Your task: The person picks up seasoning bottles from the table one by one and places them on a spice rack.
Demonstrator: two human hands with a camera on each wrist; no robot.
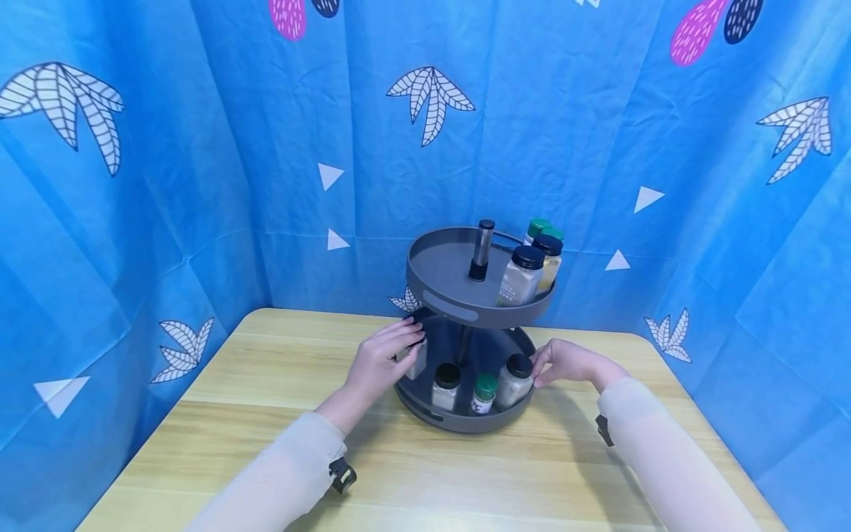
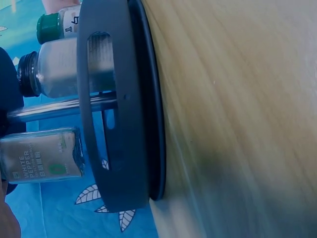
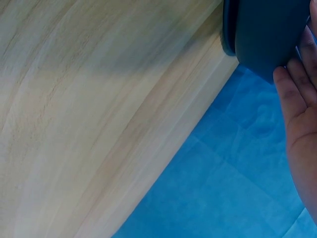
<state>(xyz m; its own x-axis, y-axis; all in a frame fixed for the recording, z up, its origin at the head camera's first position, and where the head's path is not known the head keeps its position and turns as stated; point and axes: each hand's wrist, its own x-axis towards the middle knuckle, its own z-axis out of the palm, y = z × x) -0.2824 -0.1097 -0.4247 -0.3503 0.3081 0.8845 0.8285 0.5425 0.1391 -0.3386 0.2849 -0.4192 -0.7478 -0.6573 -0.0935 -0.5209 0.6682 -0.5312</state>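
A dark grey two-tier turntable [image 1: 433,297] stands on the table, with spice jars on both tiers. At the left of the lower tier, my left hand [image 1: 377,360] holds a clear white pepper jar [image 2: 39,156] between thumb and fingers. In the head view that hand partly covers the jar. On the opposite side, my right hand [image 1: 570,362] holds the lower tier's rim with its fingertips, close beside a black-lidded jar [image 1: 515,380]. The right wrist view shows its fingers [image 3: 290,94] against the tier's outer wall.
The lower tier also carries another black-lidded jar [image 1: 446,386] and a small green-lidded jar [image 1: 484,393]. Several black- and green-lidded jars, including a tall one [image 1: 521,276], crowd the upper tier's right side. Behind the wooden table [image 1: 425,480] hangs a blue patterned curtain [image 1: 425,188].
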